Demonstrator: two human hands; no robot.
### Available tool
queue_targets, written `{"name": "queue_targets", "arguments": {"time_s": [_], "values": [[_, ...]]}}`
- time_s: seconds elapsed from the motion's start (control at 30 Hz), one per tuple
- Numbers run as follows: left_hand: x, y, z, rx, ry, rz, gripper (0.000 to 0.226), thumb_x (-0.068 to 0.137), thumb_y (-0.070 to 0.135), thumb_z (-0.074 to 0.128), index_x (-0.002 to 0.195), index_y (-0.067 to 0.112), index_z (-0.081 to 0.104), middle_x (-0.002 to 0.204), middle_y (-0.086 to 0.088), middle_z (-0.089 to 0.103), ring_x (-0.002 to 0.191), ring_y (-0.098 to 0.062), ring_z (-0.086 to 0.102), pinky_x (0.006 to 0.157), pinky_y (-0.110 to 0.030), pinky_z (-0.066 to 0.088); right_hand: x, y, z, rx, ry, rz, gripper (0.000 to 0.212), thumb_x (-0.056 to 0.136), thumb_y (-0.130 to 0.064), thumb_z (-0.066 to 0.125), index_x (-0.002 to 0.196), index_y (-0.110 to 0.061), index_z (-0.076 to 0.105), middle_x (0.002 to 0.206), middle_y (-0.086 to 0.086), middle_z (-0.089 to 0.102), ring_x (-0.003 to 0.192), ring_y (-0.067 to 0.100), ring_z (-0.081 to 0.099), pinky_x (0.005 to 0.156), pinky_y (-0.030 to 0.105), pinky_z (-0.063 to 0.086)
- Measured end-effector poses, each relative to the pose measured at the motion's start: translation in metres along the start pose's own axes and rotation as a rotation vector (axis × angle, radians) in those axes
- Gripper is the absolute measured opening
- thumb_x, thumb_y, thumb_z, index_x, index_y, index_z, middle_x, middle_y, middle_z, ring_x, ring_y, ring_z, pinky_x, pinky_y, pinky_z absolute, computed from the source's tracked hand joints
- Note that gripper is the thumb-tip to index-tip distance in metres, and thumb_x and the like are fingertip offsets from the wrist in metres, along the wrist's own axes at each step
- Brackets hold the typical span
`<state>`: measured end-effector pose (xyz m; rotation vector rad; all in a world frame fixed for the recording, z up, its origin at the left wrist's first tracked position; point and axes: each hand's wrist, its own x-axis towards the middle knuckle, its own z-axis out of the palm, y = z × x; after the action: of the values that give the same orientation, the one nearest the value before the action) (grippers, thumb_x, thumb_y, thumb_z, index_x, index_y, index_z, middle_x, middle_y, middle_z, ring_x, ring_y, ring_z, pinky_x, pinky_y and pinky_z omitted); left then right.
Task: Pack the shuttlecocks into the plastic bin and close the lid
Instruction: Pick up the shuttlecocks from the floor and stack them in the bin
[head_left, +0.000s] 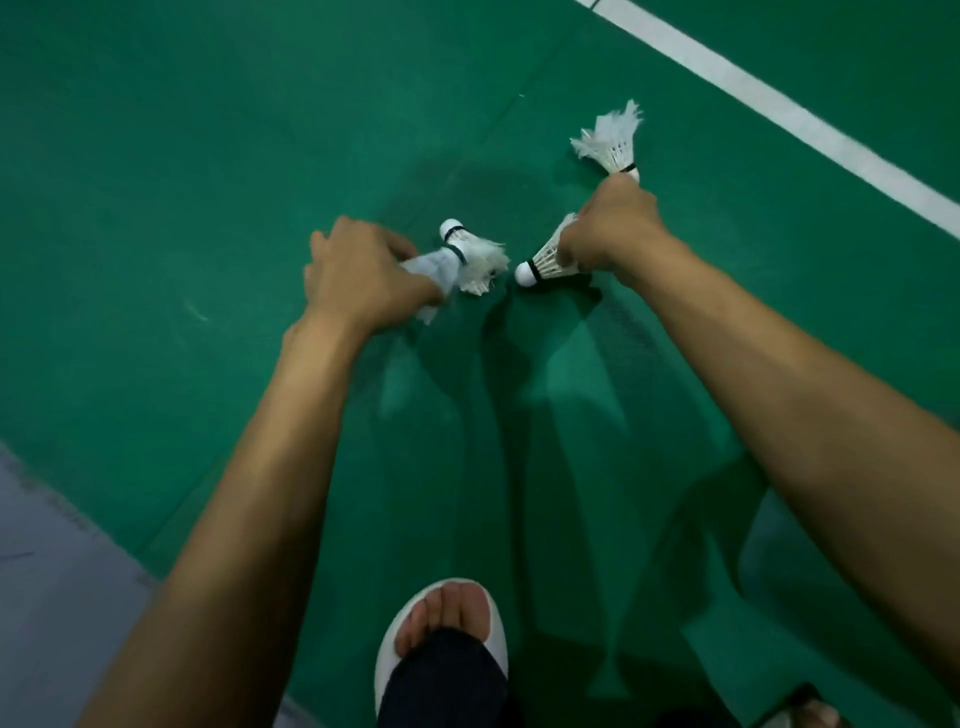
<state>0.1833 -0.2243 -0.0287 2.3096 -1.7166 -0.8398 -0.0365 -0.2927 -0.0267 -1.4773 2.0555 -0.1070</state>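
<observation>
The person is bent low over the green floor (208, 156), both bare arms stretched down. The right hand (613, 228) is curled tight on two shuttlecocks: the top shuttlecock (608, 143) sticks out past the knuckles with its ragged feathers fanned away, and the low shuttlecock (545, 260) pokes toward the middle, cork first. The left hand (363, 275) has its fingers wrapped round a grey shuttlecock (431, 270), which is badly blurred. A white shuttlecock (467, 249) sits right against it, cork pointing away — whether the hand has hold of that one too or it lies on the floor, I cannot tell. The two hands are near each other, and the corks and feathers between them come close without touching. A white line (779, 104) crosses the far right corner, well apart from the hands, and a grey strip (52, 597) edges the green at the near left. Below the arms a foot in a white slipper (387, 654) stands on the floor — a dark trouser leg (441, 686) covers its heel.
</observation>
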Motion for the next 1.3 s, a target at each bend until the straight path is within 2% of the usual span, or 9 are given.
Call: {"name": "queue_targets", "arguments": {"time_s": [0.1,0.23,0.43,0.6,0.8,0.9,1.07,1.17,1.3], "values": [[-0.01,0.023,0.001,0.053,-0.143,0.201,0.048,0.067,0.035,0.089,0.113,0.034,0.076,0.147,-0.01,0.046,0.139,-0.032,0.032,0.113,-0.047,0.032,-0.004,0.004,-0.013,-0.033,0.091,0.005,0.036,0.083,-0.018,0.068,0.117,-0.008,0.061,0.118,0.014,0.065,0.106,0.033,0.064,0.076,0.033,0.047],[0.002,0.049,0.019,-0.071,-0.311,0.243,0.05,0.071,0.032,0.087,0.12,0.027,0.075,0.16,-0.01,0.034,0.149,-0.029,0.02,0.119,-0.041,0.023,-0.03,0.007,-0.038,-0.067,0.183,-0.083,0.021,0.084,-0.013,0.063,0.102,-0.013,0.052,0.1,0.011,0.054,0.088,0.033,0.053,0.073,0.034,0.04],[0.004,0.066,0.047,0.164,-0.112,0.278,0.076,0.053,0.077,0.045,0.089,0.019,0.08,0.094,-0.011,0.071,0.101,-0.035,0.06,0.095,-0.036,0.036,-0.082,0.043,-0.115,0.088,0.334,-0.102,0.026,0.076,-0.017,0.07,0.1,-0.008,0.071,0.078,0.006,0.057,0.064,0.022,0.049,0.053,0.027,0.033],[-0.078,0.116,0.048,-0.106,-0.097,0.331,0.036,0.057,0.04,0.064,0.078,0.012,0.074,0.07,-0.011,0.066,0.064,-0.022,0.059,0.059,-0.032,0.043,-0.167,0.114,-0.192,0.347,0.408,-0.049,0.016,0.073,-0.029,0.076,0.071,-0.016,0.067,0.075,0.007,0.065,0.06,0.017,0.049,0.054,0.032,0.044],[-0.194,0.229,0.047,-0.789,-0.339,0.442,0.018,0.065,0.014,0.076,0.082,0.009,0.077,0.077,-0.002,0.066,0.07,-0.012,0.055,0.064,-0.025,0.039,-0.256,0.22,-0.216,0.507,0.501,0.205,0.017,0.081,-0.021,0.074,0.069,-0.012,0.067,0.089,0.027,0.071,0.067,0.024,0.061,0.061,0.039,0.051],[-0.238,0.273,0.053,-0.916,-0.383,0.484,0.007,0.073,0.005,0.075,0.075,0.012,0.075,0.073,0.0,0.072,0.068,-0.008,0.063,0.063,-0.019,0.048,-0.287,0.268,-0.197,0.601,0.479,0.359,0.022,0.08,-0.016,0.07,0.083,0.006,0.071,0.096,0.035,0.069,0.068,0.025,0.057,0.063,0.037,0.048],[-0.27,0.299,0.093,-0.86,-0.461,0.456,0.006,0.074,0.008,0.076,0.069,0.008,0.073,0.092,-0.022,0.075,0.076,-0.028,0.067,0.072,-0.049,0.056,-0.292,0.312,-0.156,0.493,0.218,0.496,0.033,0.066,-0.024,0.071,0.085,0.002,0.076,0.079,0.025,0.072,0.068,0.03,0.069,0.063,0.042,0.056],[-0.27,0.307,0.119,-0.889,-0.483,0.364,0.038,0.069,0.02,0.076,0.086,-0.014,0.067,0.087,-0.033,0.066,0.073,-0.02,0.052,0.069,-0.037,0.044,-0.278,0.32,-0.135,0.501,0.029,0.527,0.014,0.066,-0.013,0.076,0.075,-0.003,0.075,0.072,0.015,0.074,0.072,0.031,0.073,0.071,0.05,0.063],[-0.269,0.315,0.136,-0.92,-0.479,0.314,0.053,0.068,0.024,0.076,0.1,-0.017,0.065,0.084,-0.012,0.06,0.075,-0.018,0.05,0.069,-0.036,0.042,-0.257,0.316,-0.111,0.603,-0.071,0.521,0.017,0.077,-0.002,0.073,0.091,-0.001,0.062,0.088,0.02,0.069,0.076,0.038,0.073,0.07,0.052,0.063]]}}
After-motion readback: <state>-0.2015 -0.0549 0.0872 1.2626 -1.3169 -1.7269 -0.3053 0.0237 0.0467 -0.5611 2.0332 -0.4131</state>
